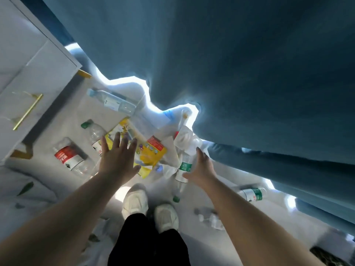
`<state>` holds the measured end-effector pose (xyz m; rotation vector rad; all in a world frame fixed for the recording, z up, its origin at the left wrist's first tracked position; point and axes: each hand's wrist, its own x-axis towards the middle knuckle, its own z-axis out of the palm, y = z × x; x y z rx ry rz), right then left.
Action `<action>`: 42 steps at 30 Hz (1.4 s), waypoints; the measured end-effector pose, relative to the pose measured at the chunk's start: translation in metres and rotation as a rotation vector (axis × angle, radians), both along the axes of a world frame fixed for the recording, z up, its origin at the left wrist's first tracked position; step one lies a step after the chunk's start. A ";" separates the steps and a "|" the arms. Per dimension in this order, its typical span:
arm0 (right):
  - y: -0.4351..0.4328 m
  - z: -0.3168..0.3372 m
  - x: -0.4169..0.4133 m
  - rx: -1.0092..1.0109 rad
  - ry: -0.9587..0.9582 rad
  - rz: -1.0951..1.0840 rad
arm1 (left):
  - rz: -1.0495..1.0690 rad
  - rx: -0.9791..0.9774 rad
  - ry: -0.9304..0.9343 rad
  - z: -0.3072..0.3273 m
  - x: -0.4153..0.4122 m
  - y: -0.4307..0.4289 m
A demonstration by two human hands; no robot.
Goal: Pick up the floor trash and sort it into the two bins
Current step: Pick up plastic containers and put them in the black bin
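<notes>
Trash lies scattered on the pale floor below me. My left hand (118, 157) hovers open, fingers spread, over a yellow snack bag (151, 150). My right hand (200, 167) reaches beside a clear bottle with a green label (185, 166), fingers apart; I cannot tell whether it touches the bottle. A red-label bottle (70, 157) lies to the left, a green-capped bottle (94, 131) behind it, and a clear bottle (113, 101) farther back. White crumpled plastic (185, 139) lies by the curtain. No bin is visible.
A blue curtain (249, 73) hangs across the right and top, its hem on the floor. A white cabinet with gold handles (28, 110) stands at the left. Another green-label bottle (253, 194), crushed plastic (211, 217) and green leaves (26, 188) lie around my white shoes (134, 202).
</notes>
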<state>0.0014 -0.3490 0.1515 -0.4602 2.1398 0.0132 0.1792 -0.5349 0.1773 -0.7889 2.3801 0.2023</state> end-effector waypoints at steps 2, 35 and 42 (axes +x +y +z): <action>0.004 -0.046 -0.006 0.019 0.020 0.053 | -0.065 -0.019 -0.026 -0.047 -0.001 -0.006; -0.026 -0.184 -0.058 -0.135 0.314 0.097 | -0.180 0.017 0.350 -0.192 -0.076 -0.049; -0.027 -0.116 -0.044 -0.111 0.294 0.102 | -0.031 -0.016 0.611 -0.115 -0.067 -0.052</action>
